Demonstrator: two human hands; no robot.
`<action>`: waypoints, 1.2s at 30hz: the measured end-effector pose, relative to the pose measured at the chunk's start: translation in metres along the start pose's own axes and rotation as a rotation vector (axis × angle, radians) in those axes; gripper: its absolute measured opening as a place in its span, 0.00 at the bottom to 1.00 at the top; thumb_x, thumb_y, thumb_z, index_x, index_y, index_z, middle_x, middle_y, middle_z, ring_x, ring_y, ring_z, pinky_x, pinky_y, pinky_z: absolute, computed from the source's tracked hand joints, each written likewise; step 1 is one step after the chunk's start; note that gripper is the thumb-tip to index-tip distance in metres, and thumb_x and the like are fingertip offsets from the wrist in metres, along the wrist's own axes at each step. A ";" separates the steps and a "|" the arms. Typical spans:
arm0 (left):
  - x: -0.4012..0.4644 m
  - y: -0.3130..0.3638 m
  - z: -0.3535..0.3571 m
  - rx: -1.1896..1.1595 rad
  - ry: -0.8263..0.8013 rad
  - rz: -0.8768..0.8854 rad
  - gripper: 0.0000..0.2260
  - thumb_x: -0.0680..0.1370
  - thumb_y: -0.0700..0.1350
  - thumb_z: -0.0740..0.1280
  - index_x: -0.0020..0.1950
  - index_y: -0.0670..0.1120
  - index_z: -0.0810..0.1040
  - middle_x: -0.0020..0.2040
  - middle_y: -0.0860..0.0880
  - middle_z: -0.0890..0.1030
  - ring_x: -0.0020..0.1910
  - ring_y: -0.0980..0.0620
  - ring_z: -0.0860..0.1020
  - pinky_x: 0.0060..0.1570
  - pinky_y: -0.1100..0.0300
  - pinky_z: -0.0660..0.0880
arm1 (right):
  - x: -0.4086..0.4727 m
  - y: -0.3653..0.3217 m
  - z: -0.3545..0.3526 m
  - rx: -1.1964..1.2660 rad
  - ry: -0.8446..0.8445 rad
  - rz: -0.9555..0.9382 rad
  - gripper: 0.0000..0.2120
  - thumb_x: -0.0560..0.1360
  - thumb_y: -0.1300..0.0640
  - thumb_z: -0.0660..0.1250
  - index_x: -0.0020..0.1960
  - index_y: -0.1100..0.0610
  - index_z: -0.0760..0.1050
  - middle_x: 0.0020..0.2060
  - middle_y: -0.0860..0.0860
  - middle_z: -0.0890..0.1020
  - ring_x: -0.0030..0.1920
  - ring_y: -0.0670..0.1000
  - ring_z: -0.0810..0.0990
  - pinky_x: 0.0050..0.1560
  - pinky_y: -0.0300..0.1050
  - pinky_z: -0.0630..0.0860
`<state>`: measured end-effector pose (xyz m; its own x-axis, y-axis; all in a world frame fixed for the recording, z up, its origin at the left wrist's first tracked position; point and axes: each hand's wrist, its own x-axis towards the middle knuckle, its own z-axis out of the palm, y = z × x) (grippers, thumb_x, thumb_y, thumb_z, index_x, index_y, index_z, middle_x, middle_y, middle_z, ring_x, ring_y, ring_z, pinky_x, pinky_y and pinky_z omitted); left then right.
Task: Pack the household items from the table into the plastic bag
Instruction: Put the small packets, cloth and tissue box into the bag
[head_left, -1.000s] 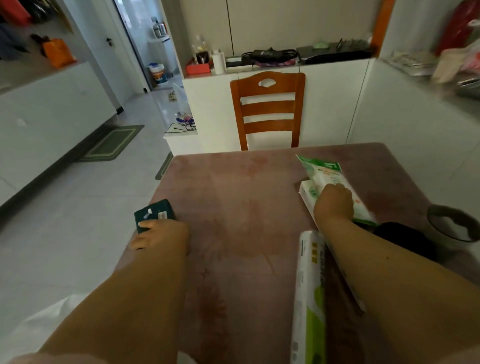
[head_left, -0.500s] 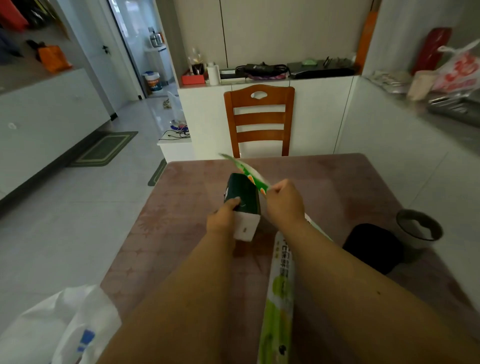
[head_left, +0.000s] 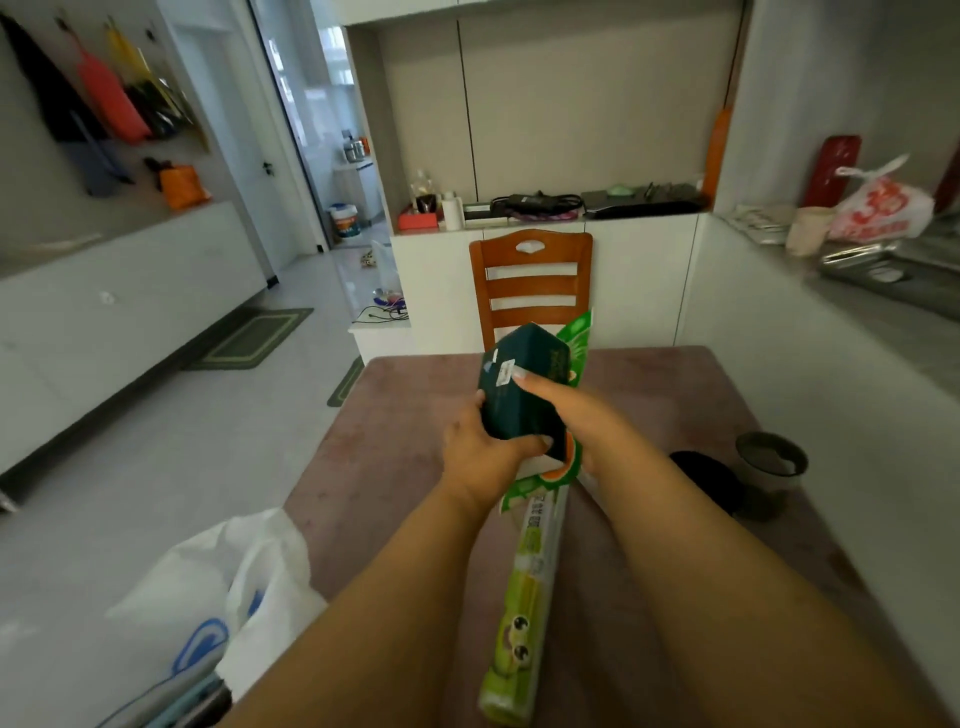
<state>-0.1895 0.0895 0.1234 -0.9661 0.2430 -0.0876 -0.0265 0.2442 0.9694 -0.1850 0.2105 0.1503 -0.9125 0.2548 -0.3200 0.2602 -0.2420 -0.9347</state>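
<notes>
My left hand (head_left: 480, 454) and my right hand (head_left: 574, 415) together hold a dark green box (head_left: 522, 384) stacked against a green and white packet (head_left: 574, 343), raised above the table (head_left: 395, 467). The left hand grips the box's lower end and the right hand presses the packet against its side. A long green roll in plastic wrap (head_left: 524, 597) lies on the table beneath my forearms. A white plastic bag (head_left: 228, 587) with blue print hangs open at the table's left front edge.
A black lid-like object (head_left: 706, 483) and a dark round container (head_left: 771, 460) sit at the table's right. A wooden chair (head_left: 532, 283) stands at the far side. White cabinets run along the left, back and right.
Both hands left the table, brought the green box and the packet together at the middle, and lifted the stack higher. The view has tilted up.
</notes>
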 end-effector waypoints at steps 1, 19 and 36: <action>-0.007 0.000 -0.003 0.031 -0.025 0.009 0.45 0.53 0.56 0.79 0.68 0.54 0.68 0.61 0.46 0.77 0.59 0.43 0.77 0.56 0.45 0.78 | -0.007 -0.001 0.002 -0.002 0.007 -0.013 0.45 0.54 0.41 0.80 0.66 0.57 0.71 0.58 0.59 0.80 0.57 0.62 0.80 0.59 0.60 0.77; -0.217 0.089 -0.222 0.826 0.726 0.078 0.22 0.73 0.50 0.67 0.66 0.46 0.73 0.63 0.43 0.75 0.64 0.41 0.70 0.61 0.49 0.70 | -0.170 -0.017 0.163 0.144 -0.357 -0.098 0.12 0.69 0.54 0.73 0.51 0.55 0.79 0.49 0.56 0.85 0.49 0.57 0.84 0.53 0.53 0.80; -0.256 0.035 -0.311 -0.535 0.497 -0.190 0.11 0.78 0.47 0.62 0.52 0.40 0.76 0.51 0.43 0.77 0.26 0.55 0.66 0.29 0.64 0.64 | -0.224 0.085 0.246 -0.250 -0.520 0.292 0.28 0.62 0.42 0.74 0.58 0.53 0.75 0.48 0.57 0.84 0.47 0.58 0.82 0.49 0.51 0.79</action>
<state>-0.0234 -0.2557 0.2514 -0.9312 -0.2406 -0.2737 -0.2031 -0.2808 0.9380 -0.0360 -0.0971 0.1806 -0.8103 -0.2910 -0.5087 0.5295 0.0084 -0.8483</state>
